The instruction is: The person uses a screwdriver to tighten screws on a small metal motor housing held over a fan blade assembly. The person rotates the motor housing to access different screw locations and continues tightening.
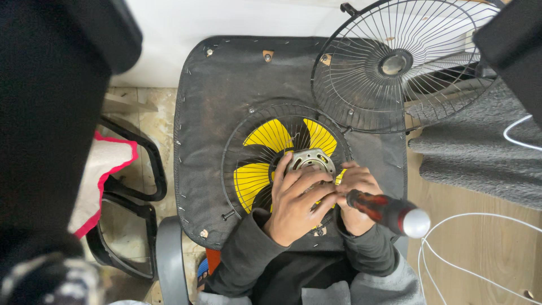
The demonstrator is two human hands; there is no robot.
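Observation:
A black wire fan guard [237,155] with yellow blades [271,135] lies flat on a black chair underside [220,79]. At its centre sits a grey metal motor housing [309,158]. My left hand [293,200] rests over the housing with fingers spread on it. My right hand [355,192] grips a screwdriver with a red and black handle [381,208] and a grey cap, its tip hidden under my hands at the housing.
A second round wire guard [395,62] leans at the back right, over the chair's edge. Grey cloth [480,152] and white cables [451,265] lie on the wooden floor at right. A black armrest frame [135,169] and pink-edged cloth [107,164] sit left.

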